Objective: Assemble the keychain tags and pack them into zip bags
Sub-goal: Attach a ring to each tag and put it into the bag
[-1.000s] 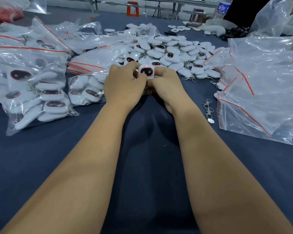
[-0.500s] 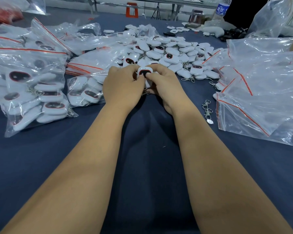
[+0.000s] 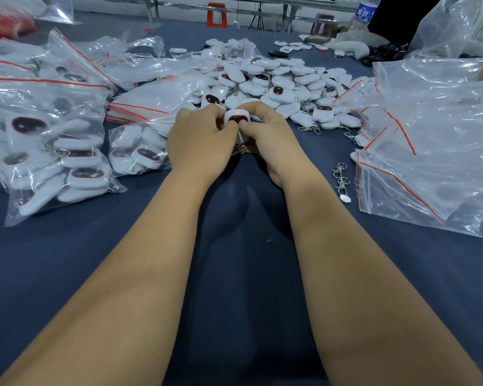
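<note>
Both hands, left (image 3: 200,143) and right (image 3: 265,135), pinched one tag (image 3: 237,118) between them, fingers curled round it. Steady support while the clip (image 3: 239,149) below seats would probably serve best.

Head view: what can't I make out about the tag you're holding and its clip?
- Tag: lower half and sides covered by left hand and right hand.
- Metal clip: only a glimpse below the hands; its attachment is hidden.
- Bottle label: too small, bottle cut by the top edge.
</note>
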